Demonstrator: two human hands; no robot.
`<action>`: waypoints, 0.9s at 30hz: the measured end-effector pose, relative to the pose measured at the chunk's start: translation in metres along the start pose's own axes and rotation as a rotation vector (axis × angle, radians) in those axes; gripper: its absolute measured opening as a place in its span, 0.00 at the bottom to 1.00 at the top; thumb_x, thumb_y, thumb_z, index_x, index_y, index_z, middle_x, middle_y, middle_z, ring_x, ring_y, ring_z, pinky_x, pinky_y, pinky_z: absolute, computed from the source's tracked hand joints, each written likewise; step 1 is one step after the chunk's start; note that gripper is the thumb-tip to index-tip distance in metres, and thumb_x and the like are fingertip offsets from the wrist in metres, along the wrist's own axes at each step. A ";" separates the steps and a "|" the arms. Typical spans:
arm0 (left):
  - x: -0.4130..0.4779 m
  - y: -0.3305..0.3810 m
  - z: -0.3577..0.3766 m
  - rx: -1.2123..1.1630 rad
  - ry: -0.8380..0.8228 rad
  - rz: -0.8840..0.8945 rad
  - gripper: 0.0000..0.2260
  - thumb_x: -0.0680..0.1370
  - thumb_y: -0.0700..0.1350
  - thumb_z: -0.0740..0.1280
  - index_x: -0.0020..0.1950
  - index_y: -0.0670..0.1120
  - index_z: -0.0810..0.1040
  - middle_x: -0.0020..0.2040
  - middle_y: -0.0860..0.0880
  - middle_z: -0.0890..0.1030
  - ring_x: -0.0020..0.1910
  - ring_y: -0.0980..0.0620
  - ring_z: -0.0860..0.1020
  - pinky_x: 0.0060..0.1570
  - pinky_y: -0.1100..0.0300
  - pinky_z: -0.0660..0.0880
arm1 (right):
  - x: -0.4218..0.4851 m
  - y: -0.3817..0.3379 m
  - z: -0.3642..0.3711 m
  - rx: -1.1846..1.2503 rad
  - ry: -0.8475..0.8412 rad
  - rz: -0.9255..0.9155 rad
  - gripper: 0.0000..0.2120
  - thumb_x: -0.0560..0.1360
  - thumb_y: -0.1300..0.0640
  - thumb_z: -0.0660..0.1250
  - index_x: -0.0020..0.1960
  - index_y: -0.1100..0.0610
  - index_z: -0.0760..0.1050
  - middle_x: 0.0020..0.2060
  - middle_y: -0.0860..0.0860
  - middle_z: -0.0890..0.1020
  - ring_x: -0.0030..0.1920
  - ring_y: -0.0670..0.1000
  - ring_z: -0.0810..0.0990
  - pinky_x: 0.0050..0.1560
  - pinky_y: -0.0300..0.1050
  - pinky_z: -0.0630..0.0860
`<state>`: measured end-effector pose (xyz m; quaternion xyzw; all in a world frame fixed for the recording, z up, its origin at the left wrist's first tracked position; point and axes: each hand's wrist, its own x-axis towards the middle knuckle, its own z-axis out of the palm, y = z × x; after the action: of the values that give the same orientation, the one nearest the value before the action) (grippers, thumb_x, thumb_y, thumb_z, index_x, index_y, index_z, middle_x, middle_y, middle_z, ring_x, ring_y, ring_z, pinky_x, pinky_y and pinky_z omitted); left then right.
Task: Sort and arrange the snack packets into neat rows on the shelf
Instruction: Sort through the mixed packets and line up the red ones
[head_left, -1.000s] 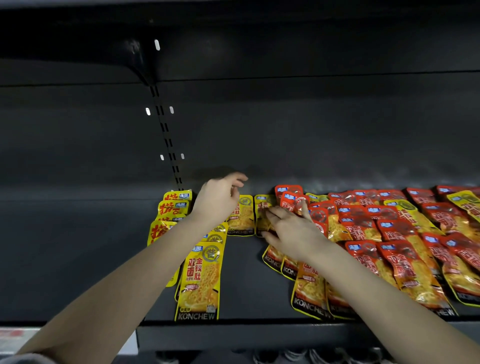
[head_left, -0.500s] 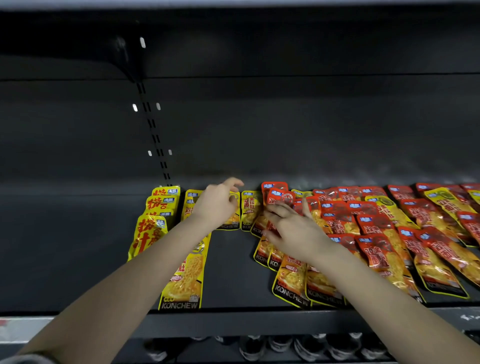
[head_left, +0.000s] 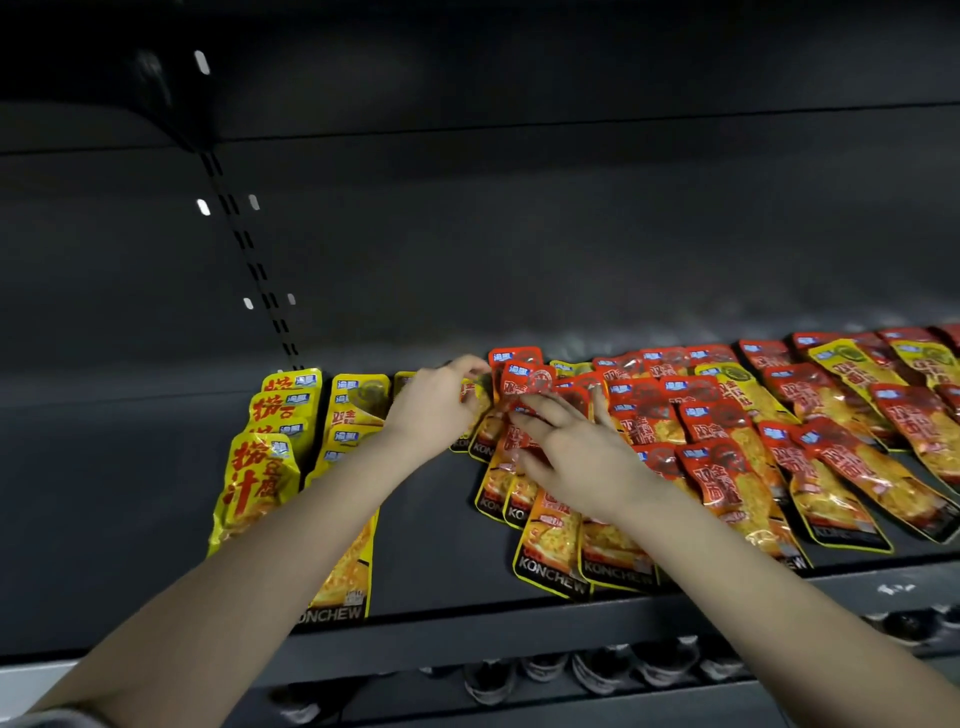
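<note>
Snack packets lie flat on a dark shelf (head_left: 431, 525). At the left is a column of yellow packets with red lettering (head_left: 265, 467), and beside it a second yellow column (head_left: 353, 410). My left hand (head_left: 434, 408) reaches to the back, its fingers curled on a yellow packet (head_left: 471, 397) that it mostly hides. My right hand (head_left: 569, 449) rests with spread fingers on overlapping red packets (head_left: 524, 382). More red packets (head_left: 722, 431), with a few yellow ones mixed in, fan out loosely to the right.
A long yellow KONCHEW packet (head_left: 345, 571) lies under my left forearm near the shelf's front lip (head_left: 467, 626). A slotted upright (head_left: 249, 260) runs up the back wall. Dark objects (head_left: 597, 670) stand on the level below.
My left hand has shifted right along the back row, close to my right hand. My right hand stays on the red packets. The view has dipped and swung slightly.
</note>
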<state>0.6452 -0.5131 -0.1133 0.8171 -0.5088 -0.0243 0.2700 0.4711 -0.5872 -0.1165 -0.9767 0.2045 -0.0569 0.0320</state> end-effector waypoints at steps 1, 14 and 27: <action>0.002 0.004 0.002 -0.003 0.005 0.012 0.16 0.76 0.40 0.63 0.61 0.53 0.75 0.57 0.53 0.81 0.56 0.48 0.79 0.54 0.51 0.76 | -0.002 0.003 -0.001 0.010 0.008 0.006 0.25 0.80 0.44 0.52 0.74 0.50 0.58 0.74 0.47 0.57 0.75 0.48 0.52 0.70 0.65 0.37; 0.039 0.090 0.049 -0.082 0.014 0.255 0.15 0.73 0.40 0.64 0.58 0.52 0.77 0.54 0.50 0.83 0.51 0.47 0.81 0.52 0.51 0.76 | -0.046 0.073 -0.015 0.067 0.117 0.178 0.23 0.80 0.44 0.53 0.73 0.49 0.61 0.73 0.47 0.61 0.73 0.47 0.59 0.71 0.65 0.41; 0.068 0.175 0.105 -0.079 -0.077 0.350 0.15 0.74 0.41 0.65 0.59 0.52 0.78 0.55 0.50 0.82 0.53 0.48 0.80 0.54 0.52 0.76 | -0.095 0.156 -0.030 0.083 0.113 0.329 0.24 0.80 0.44 0.53 0.74 0.47 0.57 0.73 0.45 0.59 0.73 0.47 0.58 0.70 0.66 0.41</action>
<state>0.5014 -0.6728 -0.1053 0.7033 -0.6518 -0.0283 0.2824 0.3189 -0.6929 -0.1098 -0.9230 0.3607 -0.1141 0.0696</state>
